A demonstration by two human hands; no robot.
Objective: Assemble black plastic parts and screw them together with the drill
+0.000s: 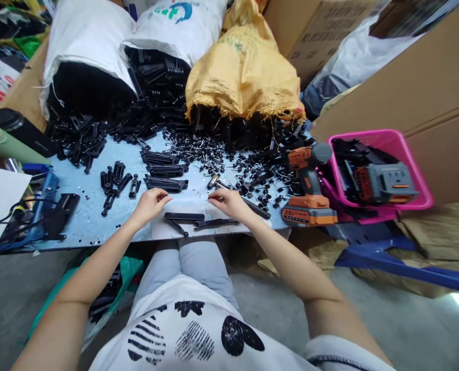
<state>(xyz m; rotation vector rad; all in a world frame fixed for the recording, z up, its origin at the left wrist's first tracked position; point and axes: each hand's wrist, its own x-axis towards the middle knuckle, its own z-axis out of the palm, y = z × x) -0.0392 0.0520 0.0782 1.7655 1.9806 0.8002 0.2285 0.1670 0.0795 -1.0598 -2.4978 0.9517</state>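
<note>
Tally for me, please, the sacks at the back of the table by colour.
White sacks: 2
Yellow sack: 1
Total: 3

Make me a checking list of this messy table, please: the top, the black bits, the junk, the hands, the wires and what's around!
Surface: pale blue table, crowded.
Job's things: long black strips by both hands; stacked black pieces behind.
Clutter: orange drill, small screws scattered, pink basket.
Hands: left hand and right hand pinch something tiny; unclear what.
Cables: black wires, left edge.
Surroundings: white sacks, yellow sack, cardboard boxes.
</note>
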